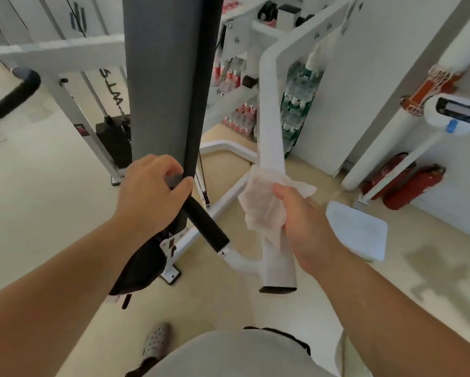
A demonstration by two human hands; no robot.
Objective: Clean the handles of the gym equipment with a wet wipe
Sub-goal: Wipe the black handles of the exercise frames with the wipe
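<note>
A black foam handle (205,223) juts from a white machine arm (272,148) at the centre. My left hand (149,191) is shut around the handle's upper end, beside the tall grey back pad (163,77). My right hand (302,219) is shut on a crumpled white wet wipe (261,202), which is pressed around the white machine arm just above its open lower end. The wipe does not touch the black handle.
A black weight stack (114,142) and white frame stand at left. Another black curved handle (8,102) shows at far left. Bottle packs (296,104) are stacked behind. Red fire extinguishers (410,186) and a white scale (359,229) sit by the right wall.
</note>
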